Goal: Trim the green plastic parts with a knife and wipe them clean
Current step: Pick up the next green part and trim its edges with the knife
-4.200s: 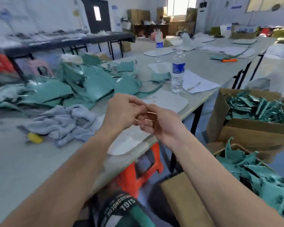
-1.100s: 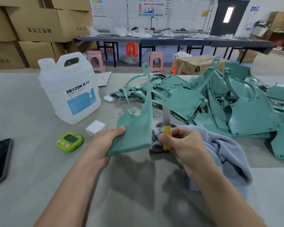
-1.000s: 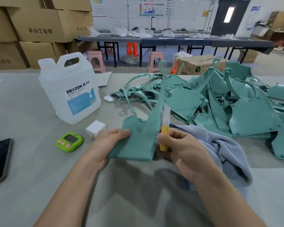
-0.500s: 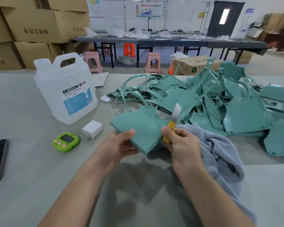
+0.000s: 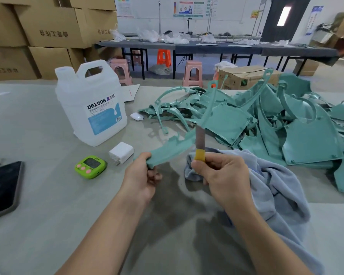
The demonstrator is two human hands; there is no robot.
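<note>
While pinched edge-on, the green plastic part [image 5: 173, 146] tapers into a long thin curved strip.

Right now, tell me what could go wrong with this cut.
The left hand pinches the green plastic part only at one end, so it may flex or twist under the knife. The right hand holds the blade upright at the part's edge; a slip could reach the left fingers.

One knife [image 5: 199, 144], one jug [image 5: 91, 108] — one timer [image 5: 90, 166]
</note>
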